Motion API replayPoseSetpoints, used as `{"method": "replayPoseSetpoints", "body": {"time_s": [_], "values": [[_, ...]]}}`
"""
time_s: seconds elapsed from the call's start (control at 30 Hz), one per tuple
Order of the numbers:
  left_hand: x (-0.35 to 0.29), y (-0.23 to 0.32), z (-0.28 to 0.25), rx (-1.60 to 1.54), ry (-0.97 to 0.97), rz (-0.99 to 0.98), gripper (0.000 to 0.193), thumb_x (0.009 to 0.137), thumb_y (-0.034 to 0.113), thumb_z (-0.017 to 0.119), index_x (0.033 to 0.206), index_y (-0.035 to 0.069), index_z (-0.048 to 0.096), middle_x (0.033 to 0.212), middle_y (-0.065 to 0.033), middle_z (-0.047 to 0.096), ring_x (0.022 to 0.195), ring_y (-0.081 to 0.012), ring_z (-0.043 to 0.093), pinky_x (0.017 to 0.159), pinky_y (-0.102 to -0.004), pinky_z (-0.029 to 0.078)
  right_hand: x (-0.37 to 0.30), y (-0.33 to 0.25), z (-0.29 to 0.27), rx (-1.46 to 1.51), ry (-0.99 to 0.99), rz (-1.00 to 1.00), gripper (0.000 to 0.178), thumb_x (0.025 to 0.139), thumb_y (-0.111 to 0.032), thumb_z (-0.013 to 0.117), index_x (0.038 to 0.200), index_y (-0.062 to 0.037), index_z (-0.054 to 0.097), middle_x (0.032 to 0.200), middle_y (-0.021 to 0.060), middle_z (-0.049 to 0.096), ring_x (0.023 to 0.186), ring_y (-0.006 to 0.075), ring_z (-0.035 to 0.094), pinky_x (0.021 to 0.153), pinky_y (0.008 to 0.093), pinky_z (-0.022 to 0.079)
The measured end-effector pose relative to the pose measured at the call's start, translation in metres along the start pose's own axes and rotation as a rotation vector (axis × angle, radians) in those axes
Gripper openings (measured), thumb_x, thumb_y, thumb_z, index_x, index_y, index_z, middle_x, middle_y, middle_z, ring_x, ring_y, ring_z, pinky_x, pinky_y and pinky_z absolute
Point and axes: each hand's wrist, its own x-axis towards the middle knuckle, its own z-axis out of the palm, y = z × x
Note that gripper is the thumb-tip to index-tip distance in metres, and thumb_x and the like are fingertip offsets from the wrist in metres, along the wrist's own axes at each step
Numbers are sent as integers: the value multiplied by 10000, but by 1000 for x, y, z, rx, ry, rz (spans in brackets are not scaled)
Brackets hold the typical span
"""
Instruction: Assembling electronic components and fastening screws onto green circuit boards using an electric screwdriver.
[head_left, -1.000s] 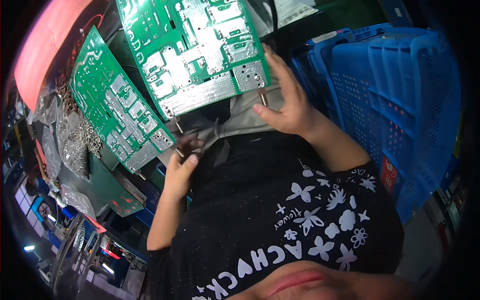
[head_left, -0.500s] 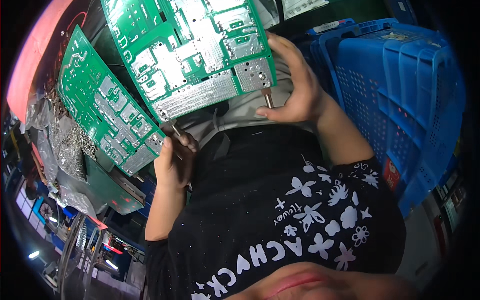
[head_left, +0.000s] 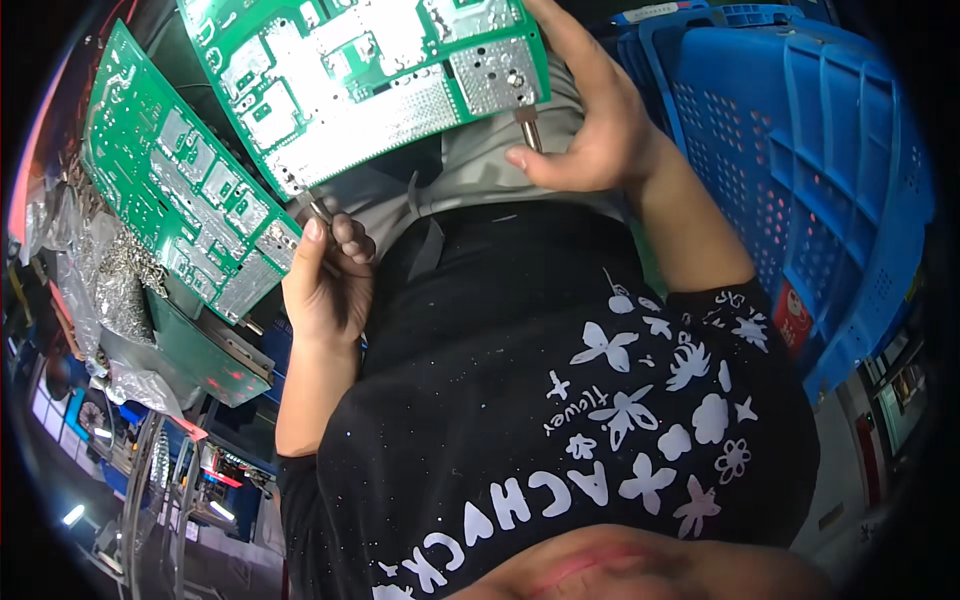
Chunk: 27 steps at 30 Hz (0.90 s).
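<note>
A green circuit board (head_left: 350,70) with shiny solder pads fills the top middle, tilted, its upper part cut off by the picture's edge. At its lower left corner my left hand (head_left: 328,280) pinches a metal post (head_left: 317,208) between thumb and fingers. My right hand (head_left: 610,140) grips the board's right edge; the fingers run behind it. Its thumb tip sits close beside a second metal post (head_left: 529,132) under the lower right corner. Left of this board, a similar green circuit board (head_left: 185,190) leans at a slant, apart from my hands.
A large blue perforated plastic crate (head_left: 770,170) stands on the right. To the left, a clear plastic bag (head_left: 122,295) of small metal parts lies beside a dark green box (head_left: 205,350). Metal frames and lights show farther off at the lower left.
The held board and both hands now appear higher and a little left. The leaning board and crate have shifted in the picture too, so the view has moved. Both grips look the same.
</note>
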Motion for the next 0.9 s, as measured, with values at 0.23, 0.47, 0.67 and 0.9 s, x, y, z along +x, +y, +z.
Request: {"method": "replayPoseSetpoints", "body": {"time_s": [0.23,0.47,0.67,0.9], "values": [[0,-1,4,1,33,31,238,888,163,589,1068,8,566,819,-54,582,726,-129,522,674,-242,434,0,2,0,25,-3,28,968,616,-168,806,1386,90,277,1367,269,381,1253,348,424,1017,347,358],[2,-3,11,-7,43,50,213,886,149,588,1033,-2,555,782,-47,560,698,-120,489,643,-232,420,15,47,11,-74,145,-384,877,657,-217,770,1362,69,333,1282,257,447,1180,343,472,994,372,377],[3,-4,13,-13,46,65,196,893,166,575,999,2,561,765,-41,552,678,-113,473,622,-236,393,-9,19,14,56,131,-148,909,614,-116,763,1396,6,317,1364,220,424,1237,328,467,1024,362,401],[2,-2,12,11,137,12,228,882,178,600,1021,2,565,760,-30,551,687,-118,502,650,-243,424,-11,26,16,139,-3,46,994,588,-82,742,1423,67,223,1430,201,356,1316,259,373,1084,343,279]]}}
